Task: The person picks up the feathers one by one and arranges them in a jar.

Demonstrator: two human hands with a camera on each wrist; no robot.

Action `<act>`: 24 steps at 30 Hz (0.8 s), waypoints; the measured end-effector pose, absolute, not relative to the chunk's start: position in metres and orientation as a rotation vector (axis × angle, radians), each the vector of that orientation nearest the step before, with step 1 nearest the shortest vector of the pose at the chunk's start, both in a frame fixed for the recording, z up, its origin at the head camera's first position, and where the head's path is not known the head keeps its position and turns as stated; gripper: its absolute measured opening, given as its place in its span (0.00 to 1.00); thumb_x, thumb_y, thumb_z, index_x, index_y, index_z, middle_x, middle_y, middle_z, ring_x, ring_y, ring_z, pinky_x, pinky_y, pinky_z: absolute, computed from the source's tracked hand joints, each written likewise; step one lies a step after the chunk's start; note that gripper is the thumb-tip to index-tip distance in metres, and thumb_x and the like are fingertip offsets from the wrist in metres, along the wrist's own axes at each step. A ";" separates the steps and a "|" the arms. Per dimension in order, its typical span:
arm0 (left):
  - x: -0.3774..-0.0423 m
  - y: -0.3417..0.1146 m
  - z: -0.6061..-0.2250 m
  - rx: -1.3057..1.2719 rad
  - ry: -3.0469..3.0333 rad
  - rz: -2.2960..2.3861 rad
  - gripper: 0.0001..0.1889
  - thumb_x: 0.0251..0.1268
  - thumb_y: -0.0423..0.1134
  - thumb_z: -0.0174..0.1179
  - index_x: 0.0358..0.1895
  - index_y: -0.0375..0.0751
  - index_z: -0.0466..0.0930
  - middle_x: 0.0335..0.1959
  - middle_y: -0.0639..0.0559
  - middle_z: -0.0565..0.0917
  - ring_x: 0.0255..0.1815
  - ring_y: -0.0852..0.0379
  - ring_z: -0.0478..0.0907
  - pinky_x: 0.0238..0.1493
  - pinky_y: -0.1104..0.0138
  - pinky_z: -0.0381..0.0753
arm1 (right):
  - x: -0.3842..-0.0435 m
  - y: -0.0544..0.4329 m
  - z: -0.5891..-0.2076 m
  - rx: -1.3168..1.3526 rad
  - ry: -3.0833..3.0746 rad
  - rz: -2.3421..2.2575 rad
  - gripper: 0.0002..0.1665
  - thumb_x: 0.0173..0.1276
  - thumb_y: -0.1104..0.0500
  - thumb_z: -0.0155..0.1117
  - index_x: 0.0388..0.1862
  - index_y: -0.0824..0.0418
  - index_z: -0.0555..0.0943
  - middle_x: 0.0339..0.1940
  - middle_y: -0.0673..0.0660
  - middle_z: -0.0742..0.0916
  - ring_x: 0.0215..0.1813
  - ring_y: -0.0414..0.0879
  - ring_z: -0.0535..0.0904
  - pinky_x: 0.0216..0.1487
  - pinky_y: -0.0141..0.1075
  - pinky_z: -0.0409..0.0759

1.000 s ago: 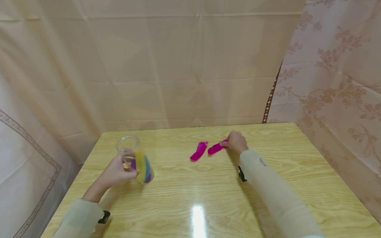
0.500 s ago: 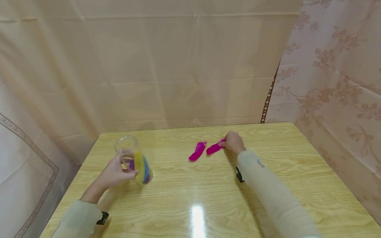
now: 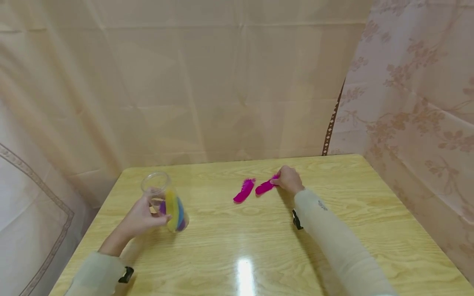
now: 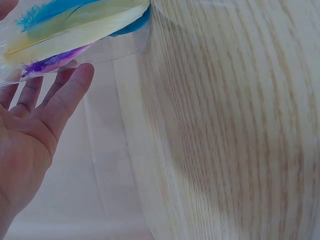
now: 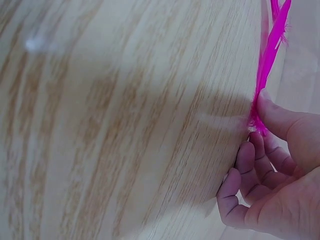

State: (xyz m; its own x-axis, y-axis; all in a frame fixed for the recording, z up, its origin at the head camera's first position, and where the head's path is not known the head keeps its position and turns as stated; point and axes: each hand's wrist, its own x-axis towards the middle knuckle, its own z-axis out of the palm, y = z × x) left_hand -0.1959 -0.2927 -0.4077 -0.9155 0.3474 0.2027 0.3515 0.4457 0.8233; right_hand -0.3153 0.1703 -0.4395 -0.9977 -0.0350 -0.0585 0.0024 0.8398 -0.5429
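Observation:
A clear plastic cup (image 3: 157, 183) with yellow, blue and purple feathers (image 3: 174, 211) inside stands tilted at the table's left. My left hand (image 3: 142, 216) grips its side, thumb and fingers around the wall. In the left wrist view the feathers (image 4: 75, 30) show through the clear wall above my fingers. Toward the back right, my right hand (image 3: 289, 179) pinches the fluffy end of a magenta feather (image 3: 264, 187) low over the table. The right wrist view shows this feather (image 5: 270, 55) between thumb and fingers. Just left of it lies a second magenta feather (image 3: 244, 191).
The wood-grain table (image 3: 207, 255) reaches back to a beige curtain (image 3: 222, 90). A flowered curtain (image 3: 418, 115) hangs along the right side, and a pale cloth (image 3: 33, 213) hangs on the left.
The head view has shifted slightly. Both hands keep their holds on the cup and the magenta feather, and the second feather lies where it was.

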 end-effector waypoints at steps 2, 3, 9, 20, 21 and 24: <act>-0.195 -0.293 -0.408 -0.643 -2.674 -1.523 0.34 0.50 0.21 0.72 0.60 0.36 0.65 0.54 0.34 0.75 0.48 0.39 0.79 0.39 0.64 0.87 | -0.316 0.171 -0.441 -0.009 2.942 -0.869 0.12 0.65 0.56 0.76 0.30 0.65 0.88 0.27 0.55 0.87 0.30 0.47 0.73 0.35 0.40 0.73; -0.195 -0.293 -0.408 -0.644 -2.673 -1.524 0.34 0.50 0.21 0.72 0.61 0.36 0.65 0.54 0.34 0.75 0.48 0.39 0.79 0.39 0.64 0.87 | -0.317 0.171 -0.443 -0.002 2.943 -0.866 0.12 0.65 0.56 0.76 0.30 0.65 0.87 0.28 0.55 0.87 0.30 0.47 0.73 0.36 0.40 0.73; -0.194 -0.292 -0.408 -0.645 -2.669 -1.514 0.34 0.50 0.21 0.72 0.61 0.35 0.66 0.54 0.34 0.75 0.47 0.40 0.79 0.38 0.64 0.87 | -0.319 0.171 -0.446 -0.009 2.963 -0.847 0.14 0.64 0.54 0.76 0.33 0.65 0.87 0.31 0.57 0.88 0.32 0.49 0.74 0.38 0.43 0.75; -0.195 -0.292 -0.407 -0.657 -2.670 -1.525 0.34 0.49 0.20 0.71 0.61 0.37 0.68 0.53 0.35 0.74 0.47 0.37 0.79 0.39 0.63 0.88 | -0.322 0.173 -0.447 -0.013 2.967 -0.853 0.18 0.63 0.55 0.76 0.43 0.68 0.87 0.43 0.61 0.89 0.44 0.56 0.82 0.51 0.51 0.80; -0.195 -0.292 -0.407 -0.655 -2.671 -1.523 0.34 0.49 0.20 0.71 0.61 0.37 0.68 0.53 0.35 0.74 0.47 0.37 0.79 0.39 0.63 0.87 | -0.322 0.172 -0.447 -0.023 2.964 -0.868 0.19 0.63 0.56 0.76 0.45 0.69 0.85 0.44 0.62 0.89 0.45 0.57 0.82 0.52 0.51 0.79; -0.194 -0.292 -0.406 -0.643 -2.675 -1.520 0.34 0.49 0.21 0.72 0.61 0.36 0.68 0.54 0.34 0.74 0.48 0.36 0.78 0.39 0.63 0.87 | -0.322 0.170 -0.446 -0.070 2.933 -0.947 0.21 0.65 0.58 0.74 0.50 0.71 0.81 0.44 0.64 0.87 0.45 0.57 0.80 0.52 0.49 0.78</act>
State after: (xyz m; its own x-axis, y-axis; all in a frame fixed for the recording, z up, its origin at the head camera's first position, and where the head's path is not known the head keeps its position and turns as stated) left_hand -0.1940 -0.2923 -0.4064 -0.9163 0.3490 0.1962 0.3473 0.4488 0.8234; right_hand -0.3221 0.1697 -0.4458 -0.9973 -0.0611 -0.0418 -0.0252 0.8105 -0.5852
